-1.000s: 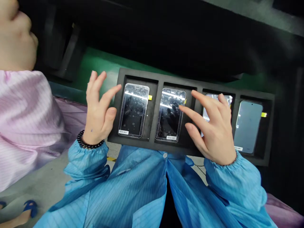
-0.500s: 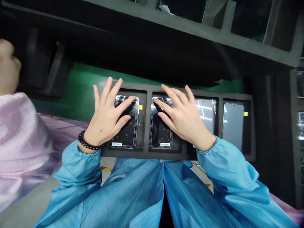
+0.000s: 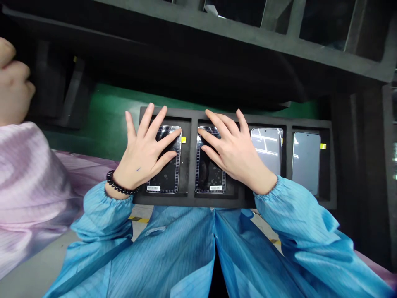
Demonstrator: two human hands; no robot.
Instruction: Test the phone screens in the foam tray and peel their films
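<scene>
Both hands have settled flat, fingers spread: left hand [image 3: 142,155] on the first dark glass phone [image 3: 166,165], right hand [image 3: 235,155] on the second dark glass phone [image 3: 209,174] in the black foam tray [image 3: 192,165]; neither grip is closed.

One view only, worn on the head, looking forward and steeply down over the blue striped sleeves onto the black foam four-pocket tray [image 3: 192,198] on the lap, close in. The upper edge catches dark grey shelving [image 3: 279,41], probably just beyond; the pink-clad neighbour's arm [image 3: 27,174] fills the left side.
</scene>
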